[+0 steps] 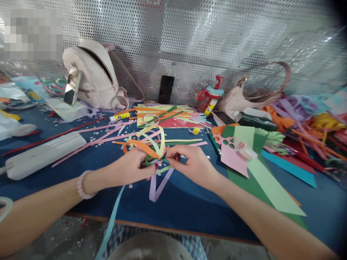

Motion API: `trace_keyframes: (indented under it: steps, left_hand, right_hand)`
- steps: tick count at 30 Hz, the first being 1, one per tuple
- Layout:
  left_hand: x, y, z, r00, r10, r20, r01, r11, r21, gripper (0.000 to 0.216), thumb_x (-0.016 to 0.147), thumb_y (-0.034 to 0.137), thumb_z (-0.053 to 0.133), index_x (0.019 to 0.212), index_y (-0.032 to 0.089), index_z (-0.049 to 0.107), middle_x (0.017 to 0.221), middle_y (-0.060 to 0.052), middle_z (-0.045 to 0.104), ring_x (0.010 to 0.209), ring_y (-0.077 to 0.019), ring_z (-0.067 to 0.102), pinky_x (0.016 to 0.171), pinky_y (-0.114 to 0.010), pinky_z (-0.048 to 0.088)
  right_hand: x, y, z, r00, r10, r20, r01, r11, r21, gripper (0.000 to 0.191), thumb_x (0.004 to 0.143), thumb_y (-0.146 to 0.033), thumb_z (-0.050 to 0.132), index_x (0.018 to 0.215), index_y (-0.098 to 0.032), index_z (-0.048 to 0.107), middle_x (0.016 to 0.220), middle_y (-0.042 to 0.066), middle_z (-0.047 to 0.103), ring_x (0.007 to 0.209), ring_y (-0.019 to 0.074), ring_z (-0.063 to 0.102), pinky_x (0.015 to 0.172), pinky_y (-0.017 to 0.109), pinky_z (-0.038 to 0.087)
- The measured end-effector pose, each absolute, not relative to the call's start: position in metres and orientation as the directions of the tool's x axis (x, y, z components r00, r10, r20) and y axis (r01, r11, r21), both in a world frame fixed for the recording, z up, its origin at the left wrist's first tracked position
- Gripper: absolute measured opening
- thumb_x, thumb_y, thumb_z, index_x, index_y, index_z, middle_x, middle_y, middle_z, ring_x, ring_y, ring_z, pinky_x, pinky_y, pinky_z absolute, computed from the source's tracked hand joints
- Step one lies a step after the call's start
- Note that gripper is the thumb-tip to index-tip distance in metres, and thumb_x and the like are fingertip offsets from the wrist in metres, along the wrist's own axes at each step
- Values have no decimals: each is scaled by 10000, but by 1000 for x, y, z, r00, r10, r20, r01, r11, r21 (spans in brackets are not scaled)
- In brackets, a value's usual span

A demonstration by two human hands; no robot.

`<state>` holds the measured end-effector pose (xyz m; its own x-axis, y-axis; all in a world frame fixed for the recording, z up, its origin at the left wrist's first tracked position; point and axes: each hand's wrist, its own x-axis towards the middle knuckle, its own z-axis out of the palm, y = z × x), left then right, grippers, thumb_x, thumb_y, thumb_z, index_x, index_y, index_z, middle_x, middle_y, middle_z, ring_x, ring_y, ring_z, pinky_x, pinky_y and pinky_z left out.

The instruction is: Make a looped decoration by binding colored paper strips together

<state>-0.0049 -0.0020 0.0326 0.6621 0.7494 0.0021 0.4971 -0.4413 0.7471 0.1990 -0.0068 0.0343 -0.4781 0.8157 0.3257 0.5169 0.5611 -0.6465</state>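
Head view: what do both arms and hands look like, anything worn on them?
The left forearm and right forearm show no sleeves. A pale pink beaded bracelet circles the left wrist; a whitish band shows further up, cut by the picture's edge. The left hand has red nail polish; the right hand shows no jewellery.

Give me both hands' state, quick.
Left hand: closed, holding looped paper strips.
Right hand: closed in a pinch at those strips; exact grip can't be told.

Paper-strip assembly (157,154), held over the bench (189,213): orange and yellow loops (163,139) arched; folded lilac strip (153,186) nearest bench front edge.
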Motion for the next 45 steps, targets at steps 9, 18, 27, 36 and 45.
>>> trace_keyframes:
  steps: [9, 18, 27, 36, 45]
  left_hand:
    - [-4, -5, 31, 676, 737, 7, 459, -428, 779, 149, 775, 130, 433, 637, 159, 481, 522, 53, 515, 443, -62, 431, 416, -161, 303]
    - [-6, 2, 34, 597, 761, 252, 513, -604, 610, 210, 845, 258, 457, 752, 138, 602, 669, -3, 561, 571, -101, 478, 501, -193, 363]
    - [-11, 15, 35, 471, 862, 187, 476, -427, 769, 285, 849, 283, 472, 678, 150, 657, 643, -14, 666, 618, -140, 607, 541, -193, 462]
    - [-8, 15, 42, 440, 887, 144, 336, -311, 889, 179, 805, 188, 532, 668, 134, 635, 604, 2, 654, 537, -105, 590, 507, -173, 479]
    - [-10, 13, 41, 471, 873, 127, 241, -266, 933, 193, 800, 196, 544, 636, 127, 621, 574, 6, 629, 500, -95, 572, 538, -195, 487]
  right_hand:
    - [194, -9, 30, -423, 854, 304, 463, 491, -738, 103, 739, -91, 563, 746, -184, 519, 694, -29, 581, 594, 80, 506, 566, 189, 414]
    - [197, -6, 26, -435, 831, 348, 394, 523, -756, 62, 783, -136, 525, 789, -191, 496, 731, -17, 537, 634, 82, 491, 576, 198, 414]
    - [205, 5, 30, -423, 869, 256, 314, 406, -858, 72, 756, -156, 538, 822, -173, 515, 693, -20, 575, 615, 81, 550, 564, 207, 434]
    - [207, 6, 30, -405, 860, 311, 272, 438, -857, 68, 756, -152, 535, 820, -173, 524, 716, -16, 581, 628, 79, 558, 575, 203, 441]
    - [208, 7, 29, -367, 865, 341, 259, 447, -856, 45, 768, -179, 550, 807, -174, 530, 691, -12, 567, 606, 81, 540, 539, 197, 428]
